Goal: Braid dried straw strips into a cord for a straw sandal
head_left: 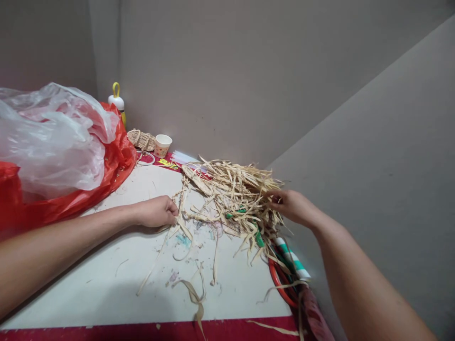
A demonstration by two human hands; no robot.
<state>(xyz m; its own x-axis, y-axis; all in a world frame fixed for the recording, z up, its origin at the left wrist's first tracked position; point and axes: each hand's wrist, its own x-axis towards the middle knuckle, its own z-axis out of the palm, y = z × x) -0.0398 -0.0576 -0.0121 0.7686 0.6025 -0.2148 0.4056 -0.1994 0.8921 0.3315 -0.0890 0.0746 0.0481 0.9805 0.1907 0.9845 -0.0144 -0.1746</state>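
My left hand [159, 211] is closed, pinching a twisted cord of dry straw strips [182, 199] against the white board. Loose strip ends trail from beneath its fingers toward the front. My right hand [294, 206] reaches to the right side of a tangled heap of dry, pale straw strips [238, 184]. Its index finger and thumb look apart at the edge of the heap, with the fingertips partly lost among the strips. Some green pieces [259, 235] show through the heap.
A red bag [124, 151] with clear plastic [53, 142] bulges at the left. Behind stand a yellow-topped bottle [116, 100], a woven straw piece [141, 139] and a paper cup [163, 146]. A green-and-white striped roll [293, 259] lies by the right edge. Grey walls close off the back and right.
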